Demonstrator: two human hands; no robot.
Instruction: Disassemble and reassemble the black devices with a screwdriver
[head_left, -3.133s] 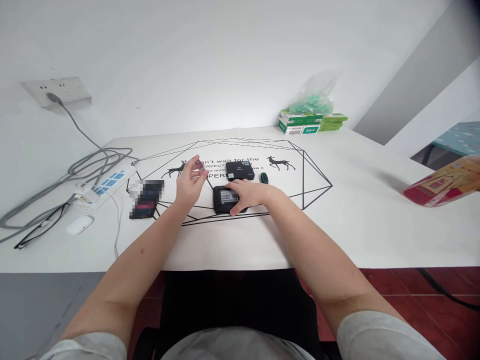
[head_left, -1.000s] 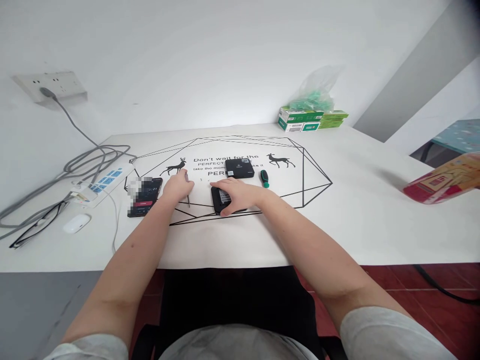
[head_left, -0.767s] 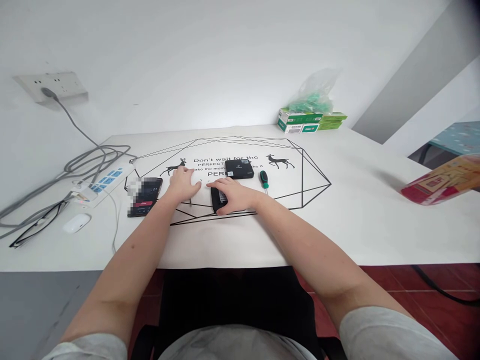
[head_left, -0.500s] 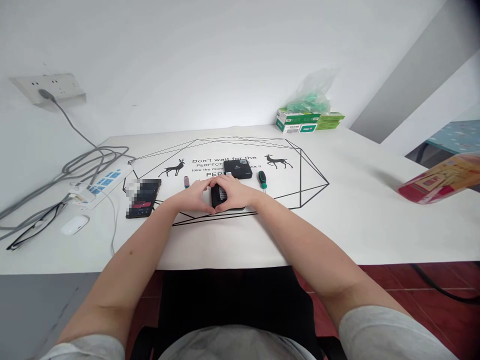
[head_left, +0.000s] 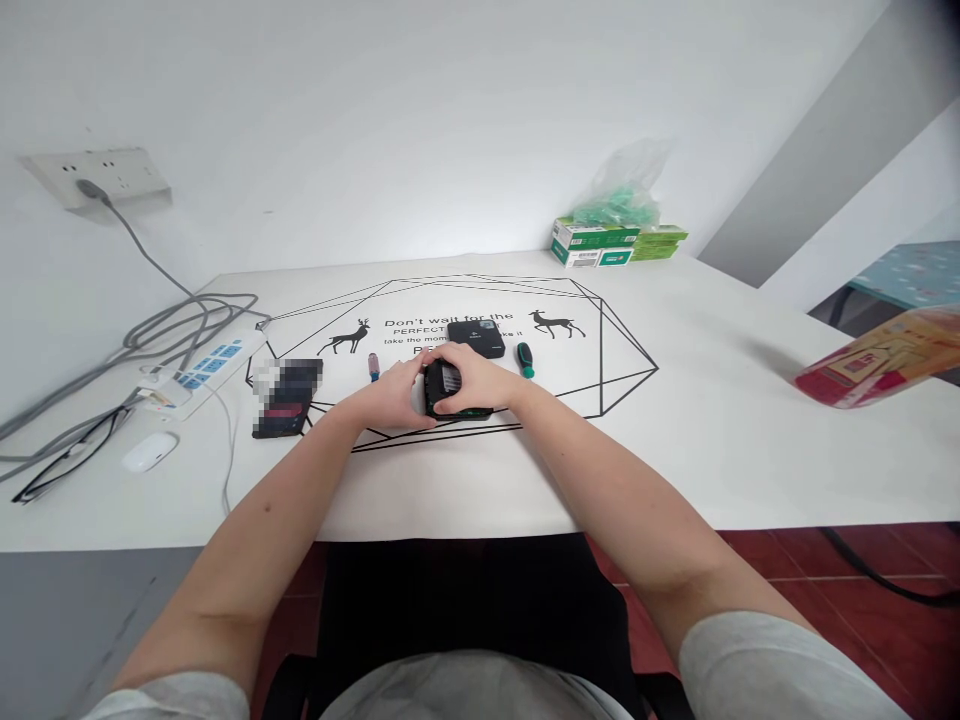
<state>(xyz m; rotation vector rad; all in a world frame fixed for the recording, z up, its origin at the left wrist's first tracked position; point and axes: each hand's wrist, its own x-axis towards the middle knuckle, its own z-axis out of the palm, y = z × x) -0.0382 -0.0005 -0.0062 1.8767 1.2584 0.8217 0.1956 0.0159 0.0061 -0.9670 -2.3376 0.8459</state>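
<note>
Near the table's middle, both hands are at a black device (head_left: 436, 392) with a pale label on top and a green edge showing beneath. My right hand (head_left: 476, 378) grips its black upper part between thumb and fingers. My left hand (head_left: 395, 393) holds the device's left side, thumb at the front and fingers behind. Just behind lies a flat black square piece (head_left: 478, 338). A green and black screwdriver (head_left: 525, 360) is to the right of my right hand, and a small screwdriver with a pinkish handle (head_left: 373, 366) is beyond my left hand.
At left are a phone (head_left: 291, 398), a white power strip (head_left: 221, 365) with grey cables, glasses (head_left: 71, 455) and a white mouse-like object (head_left: 150, 451). Green boxes (head_left: 596, 240) stand at the back right under a plastic bag. A red package (head_left: 862, 370) lies at far right.
The device's upper part has been raised and tilted slightly in my right hand, and a green edge now shows below it. My left hand has shifted slightly to the right.
</note>
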